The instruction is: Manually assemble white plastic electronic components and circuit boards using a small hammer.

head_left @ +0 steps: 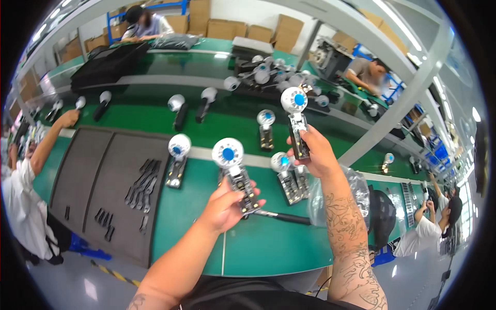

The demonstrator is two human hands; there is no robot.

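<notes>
White-headed unit [238,179] with a blue centre is in the left hand [223,205], raised above the bench; the fingers are closed around its handle, where the circuit board is bare. Second unit [298,126], of the same kind, is in the right hand [317,151], also gripped firmly by the handle, farther forward.

In my judgement, thumb pressure on the bare boards could harm small parts, and a loosened grip could let a round head tip and strike the units [289,187] on the bench between the hands. The right forearm is very near a clear plastic bag [316,203], so it may drag this.

The bench [279,250] is green; on its left lies a grey tray [77,173] with slim dark parts. Beyond runs a green conveyor [150,124] carrying more units. Farther, co-workers sit, and cardboard boxes [288,32] are stacked behind.
</notes>
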